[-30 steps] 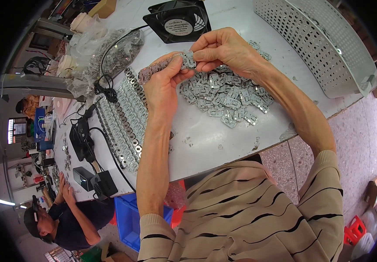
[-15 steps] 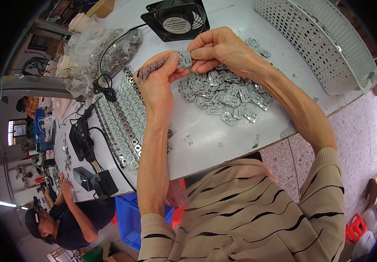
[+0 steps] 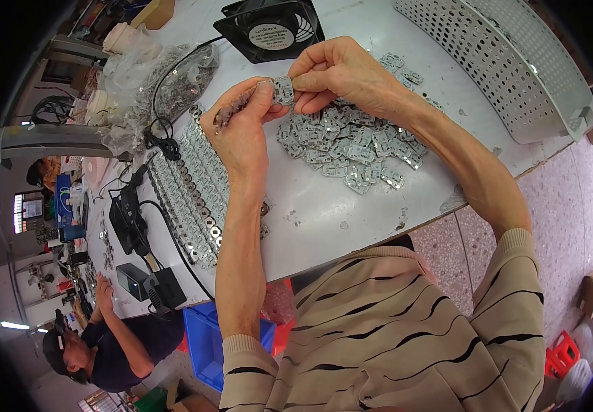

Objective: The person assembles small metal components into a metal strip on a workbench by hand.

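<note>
My left hand [image 3: 245, 127] is closed round a strip of small linked metal plates [image 3: 231, 110], whose near end lies across the palm. At the strip's other end a pale grey plate [image 3: 282, 90] with small holes sticks out from under my left thumb. My right hand [image 3: 334, 75] pinches at the right edge of that plate, thumb and forefinger together; whether a tiny part is between them I cannot make out. Below my right hand lies a loose pile of similar plates [image 3: 358, 147]. Rows of linked plates [image 3: 197, 185] lie side by side left of my left forearm.
A black fan [image 3: 272, 31] stands at the back, its cable running left. A grey perforated basket [image 3: 495, 75] is at the right. Plastic bags of small parts [image 3: 173, 75] and black power adapters [image 3: 163, 288] lie left. A co-worker [image 3: 104, 343] sits at lower left; a blue crate [image 3: 207, 350] is below the table.
Both hands have shifted slightly left and up in the picture with the strip. The strip in my left hand is turned and shows less of its face. The grips look the same.
</note>
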### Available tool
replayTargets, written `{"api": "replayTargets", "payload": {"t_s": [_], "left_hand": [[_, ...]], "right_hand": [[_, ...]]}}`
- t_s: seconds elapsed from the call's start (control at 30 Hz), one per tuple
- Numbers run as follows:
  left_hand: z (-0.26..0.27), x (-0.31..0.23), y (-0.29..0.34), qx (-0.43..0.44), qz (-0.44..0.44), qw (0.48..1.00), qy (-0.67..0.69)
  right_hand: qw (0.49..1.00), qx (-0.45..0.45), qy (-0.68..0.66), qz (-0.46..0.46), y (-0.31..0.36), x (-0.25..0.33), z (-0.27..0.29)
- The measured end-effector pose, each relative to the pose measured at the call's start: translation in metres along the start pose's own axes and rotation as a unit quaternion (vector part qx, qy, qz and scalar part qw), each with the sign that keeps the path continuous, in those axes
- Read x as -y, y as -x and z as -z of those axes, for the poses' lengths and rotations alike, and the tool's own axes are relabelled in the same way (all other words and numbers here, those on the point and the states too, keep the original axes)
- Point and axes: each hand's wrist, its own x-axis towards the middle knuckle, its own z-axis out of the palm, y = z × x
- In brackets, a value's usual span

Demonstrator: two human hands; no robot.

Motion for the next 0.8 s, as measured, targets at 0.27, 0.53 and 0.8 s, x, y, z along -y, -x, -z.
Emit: {"api": "replayTargets", "payload": {"t_s": [0.27, 0.53, 0.8], "left_hand": [[-0.002, -0.001, 0.002, -0.005, -0.056, 0.996, -0.069], [-0.001, 0.001, 0.0, -0.01, 0.004, 1.0, 0.009], [-0.002, -0.002, 0.003, 0.001, -0.033, 0.999, -0.033]], "right_hand": [[1.0, -0.002, 0.021, -0.004, 0.002, 0.003, -0.001], [1.0, 0.005, 0.018, -0.008, 0.002, -0.001, -0.002], [0.999, 0.004, 0.046, -0.023, 0.006, 0.01, -0.003]]}}
